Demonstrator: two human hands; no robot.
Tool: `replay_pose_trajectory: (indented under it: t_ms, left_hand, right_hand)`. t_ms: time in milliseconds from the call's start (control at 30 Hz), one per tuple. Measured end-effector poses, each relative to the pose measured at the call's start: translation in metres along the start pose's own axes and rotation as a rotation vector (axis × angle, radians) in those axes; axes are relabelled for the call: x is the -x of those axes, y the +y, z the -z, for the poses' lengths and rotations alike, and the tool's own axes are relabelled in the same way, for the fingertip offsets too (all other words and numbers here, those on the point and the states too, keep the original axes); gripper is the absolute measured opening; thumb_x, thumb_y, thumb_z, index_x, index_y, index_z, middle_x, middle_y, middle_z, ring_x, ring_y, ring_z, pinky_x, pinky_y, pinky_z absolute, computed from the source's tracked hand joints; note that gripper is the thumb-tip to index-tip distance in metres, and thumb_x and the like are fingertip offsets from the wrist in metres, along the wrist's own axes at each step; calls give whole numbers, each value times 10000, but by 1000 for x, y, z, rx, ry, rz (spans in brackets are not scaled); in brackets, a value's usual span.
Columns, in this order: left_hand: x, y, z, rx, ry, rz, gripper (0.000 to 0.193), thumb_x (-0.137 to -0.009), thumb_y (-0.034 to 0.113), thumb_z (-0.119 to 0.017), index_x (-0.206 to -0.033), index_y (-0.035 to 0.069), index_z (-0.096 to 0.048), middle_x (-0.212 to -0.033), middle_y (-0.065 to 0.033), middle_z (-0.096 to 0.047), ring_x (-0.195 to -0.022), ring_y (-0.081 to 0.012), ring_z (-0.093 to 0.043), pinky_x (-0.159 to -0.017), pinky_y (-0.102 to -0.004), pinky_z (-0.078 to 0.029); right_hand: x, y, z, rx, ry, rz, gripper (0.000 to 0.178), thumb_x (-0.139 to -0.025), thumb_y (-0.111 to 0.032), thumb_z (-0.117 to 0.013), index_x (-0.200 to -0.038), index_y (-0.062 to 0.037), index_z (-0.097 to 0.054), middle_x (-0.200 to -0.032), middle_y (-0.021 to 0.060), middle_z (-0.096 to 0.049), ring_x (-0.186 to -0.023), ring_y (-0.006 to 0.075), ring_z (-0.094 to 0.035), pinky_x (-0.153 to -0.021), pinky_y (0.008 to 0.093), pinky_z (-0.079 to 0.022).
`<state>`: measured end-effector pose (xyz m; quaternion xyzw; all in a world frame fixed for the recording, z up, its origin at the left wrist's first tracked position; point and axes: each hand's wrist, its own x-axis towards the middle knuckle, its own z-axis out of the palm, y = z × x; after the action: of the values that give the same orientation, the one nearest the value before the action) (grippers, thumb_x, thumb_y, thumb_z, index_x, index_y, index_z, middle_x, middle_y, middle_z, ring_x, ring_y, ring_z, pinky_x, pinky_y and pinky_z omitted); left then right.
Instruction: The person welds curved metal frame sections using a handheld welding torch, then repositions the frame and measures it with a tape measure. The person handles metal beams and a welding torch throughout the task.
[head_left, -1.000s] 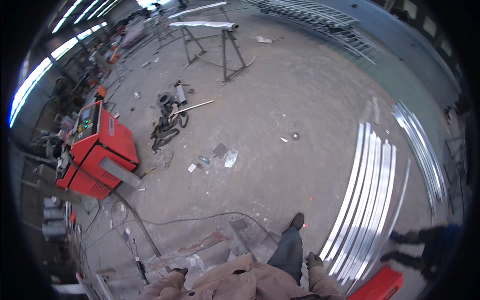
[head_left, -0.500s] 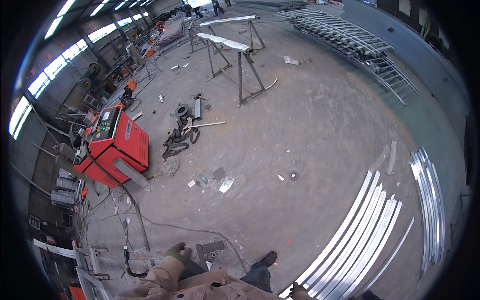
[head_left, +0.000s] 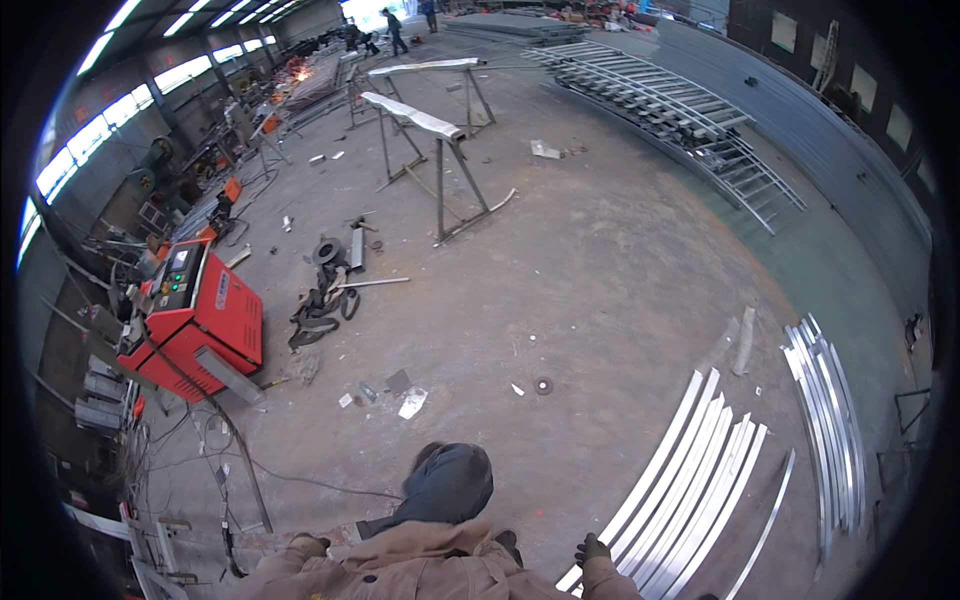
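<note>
My left hand (head_left: 310,545), in a dark glove, hangs low at my left side by the brown sleeve. Its fingers are mostly hidden and blurred, and I see nothing held in it. My right hand (head_left: 592,549), also in a dark glove, hangs at my right side with its fingers loosely apart and nothing in them. In the picture it overlaps the near ends of long silvery metal profiles (head_left: 668,492) lying side by side on the floor; contact cannot be made out. My bent leg (head_left: 450,485) is stretched out in front.
A red machine (head_left: 225,320) stands left, with a cable trailing across the floor. Black straps (head_left: 318,318) lie beyond it. Two trestles bear a wrapped beam (head_left: 412,115) ahead. Stacked metal ladders (head_left: 650,90) lie far right, more profiles (head_left: 828,440) nearer. People (head_left: 393,32) are far back.
One leg has swung forward and up. My left hand has drawn back toward my body, while my right stays low by the profiles. The whole view has tilted up and shifted.
</note>
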<state>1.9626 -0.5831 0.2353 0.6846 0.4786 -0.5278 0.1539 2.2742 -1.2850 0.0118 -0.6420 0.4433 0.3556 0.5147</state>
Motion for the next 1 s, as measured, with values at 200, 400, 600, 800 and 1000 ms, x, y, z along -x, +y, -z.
replay_pose_trajectory:
  t_ms: [200, 400, 600, 800, 1000]
  left_hand:
    - [-88, 242, 138, -623, 36, -479, 588, -1175, 589, -643, -1611, 215, -769, -1553, -200, -809, -1385, -451, -790, -1216, -568, -580]
    - [-150, 600, 310, -548, 93, -595, 625, -1215, 577, -623, -1610, 117, -773, -1557, -236, -807, -1493, -463, -735, -1267, -582, -548]
    - [-44, 847, 420, 116, 80, -1068, 803, -1057, 636, -807, -1555, 7, -797, -1486, -267, -839, -1399, -412, -795, -1210, -493, -605]
    - [-54, 950, 491, 86, 64, -1009, 770, -1057, 621, -845, -1558, 37, -810, -1497, -230, -845, -1412, -391, -780, -1222, -504, -584]
    - [-120, 920, 532, -761, 194, -813, 564, -1241, 299, -524, -1798, 241, -592, -1767, -239, -651, -1635, -488, -616, -1375, -593, -467]
  right_hand:
    - [-27, -33, 45, -222, 154, -36, 596, -1187, -613, -642, -1522, -122, -687, -1173, 113, -843, -858, 282, -791, -658, 471, -587]
    - [10, -21, 61, 732, 229, 211, 464, -1198, -417, -700, -1448, -26, -691, -1253, 209, -882, -1089, 351, -891, -790, 538, -695]
    - [-29, -182, -32, 617, 49, 49, 429, -1193, -371, -688, -1436, -18, -693, -1302, 223, -879, -1159, 365, -893, -860, 565, -703]
    - [-112, -404, -51, 252, 44, 134, 556, -1174, -489, -734, -1483, -27, -750, -1335, 162, -872, -1098, 317, -845, -842, 521, -657]
    - [-187, -610, -5, 12, 78, -65, 587, -1203, -501, -725, -1591, -61, -698, -1433, 176, -853, -1188, 305, -828, -944, 506, -668]
